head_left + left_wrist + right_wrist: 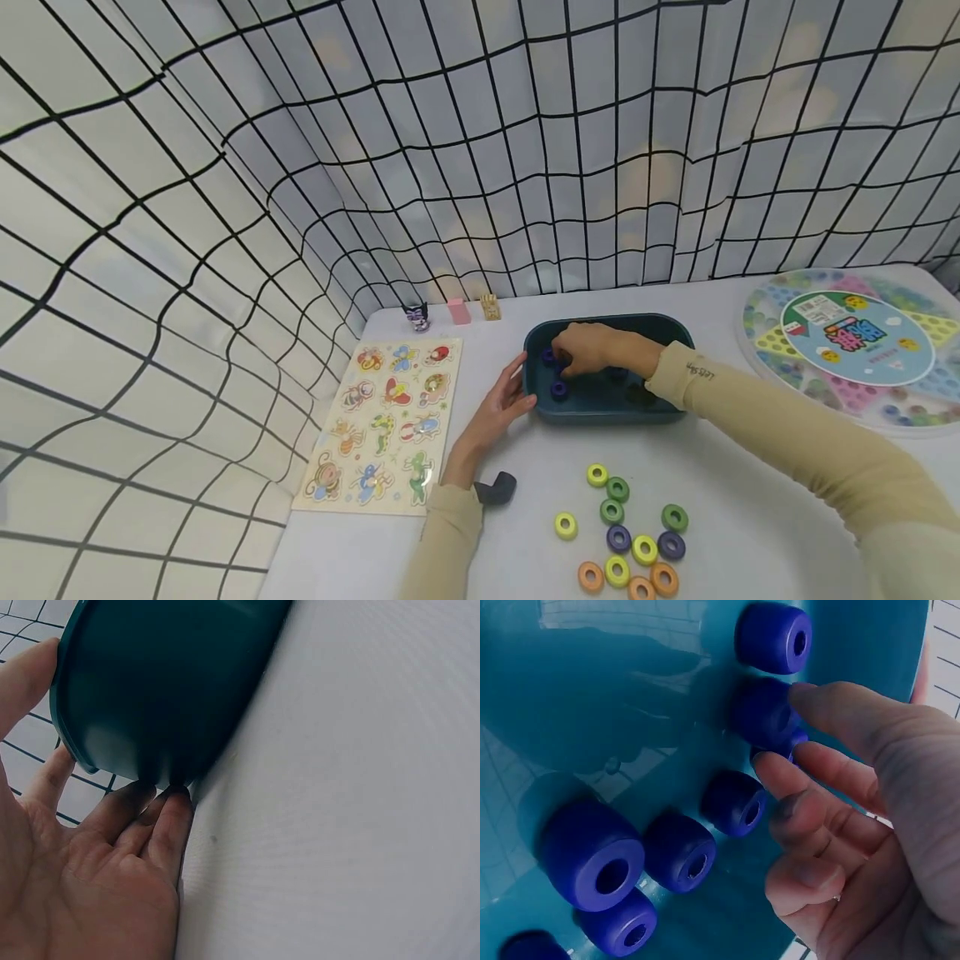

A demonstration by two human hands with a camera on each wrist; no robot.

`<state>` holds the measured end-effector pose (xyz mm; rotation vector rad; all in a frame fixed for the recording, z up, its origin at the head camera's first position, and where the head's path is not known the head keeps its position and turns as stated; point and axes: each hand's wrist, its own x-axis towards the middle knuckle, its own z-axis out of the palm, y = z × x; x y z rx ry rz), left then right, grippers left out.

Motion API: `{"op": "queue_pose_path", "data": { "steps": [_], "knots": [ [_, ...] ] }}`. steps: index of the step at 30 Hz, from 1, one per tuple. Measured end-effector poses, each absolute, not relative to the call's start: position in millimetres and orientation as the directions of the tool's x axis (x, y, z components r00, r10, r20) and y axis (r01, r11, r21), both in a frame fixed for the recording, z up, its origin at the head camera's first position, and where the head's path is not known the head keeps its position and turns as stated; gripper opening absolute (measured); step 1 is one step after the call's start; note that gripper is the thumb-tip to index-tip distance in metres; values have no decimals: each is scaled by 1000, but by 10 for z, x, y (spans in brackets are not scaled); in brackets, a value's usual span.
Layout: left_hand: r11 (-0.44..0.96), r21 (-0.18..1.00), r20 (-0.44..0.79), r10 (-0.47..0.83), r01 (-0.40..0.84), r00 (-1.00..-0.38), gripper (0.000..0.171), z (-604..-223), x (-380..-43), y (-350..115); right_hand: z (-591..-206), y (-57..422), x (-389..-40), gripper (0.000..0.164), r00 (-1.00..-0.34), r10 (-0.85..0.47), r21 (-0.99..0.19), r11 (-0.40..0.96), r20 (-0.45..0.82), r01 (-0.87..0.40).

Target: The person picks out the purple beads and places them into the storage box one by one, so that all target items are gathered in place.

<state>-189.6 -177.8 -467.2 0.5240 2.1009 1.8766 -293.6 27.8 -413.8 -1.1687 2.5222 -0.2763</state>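
A dark teal plastic bin [607, 412] stands on the white table, with several purple ring-shaped beads [558, 389] inside. My right hand [588, 348] reaches into its left part. In the right wrist view, thumb and forefinger pinch a purple bead [761, 712], while the other fingers curl loosely; more purple beads [592, 855] lie around on the teal floor. My left hand [495, 415] touches the bin's left end from outside. In the left wrist view its fairly straight fingers [169, 825] press against the bin wall [150, 697], and one digit rests at the rim.
Nearer me lie loose yellow, green, purple and orange rings [644, 550]. A dark pipe-shaped piece [498, 489] is beside my left wrist. An animal puzzle board [382, 425] lies left, small figures [459, 312] stand behind, and a round bead case [855, 342] sits right. Black netting [585, 175] borders the table.
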Motion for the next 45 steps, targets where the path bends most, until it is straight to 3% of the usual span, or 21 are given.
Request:
{"op": "queue_pose_path", "data": {
  "steps": [14, 31, 45],
  "knots": [
    [95, 992, 36, 448, 88, -893, 65, -4629, -1892, -1762, -3946, 538, -2706, 23, -607, -786, -320, 609, -118, -726],
    [99, 989, 50, 448, 105, -893, 65, -4639, -1918, -1749, -3875, 806, -1825, 11, -551, -832, -313, 510, 56, -801],
    [108, 988, 51, 433, 108, -900, 65, -4645, -1922, -1753, -4188, 1170, -1165, 10, -575, -812, -454, 551, -98, -700]
  ]
}}
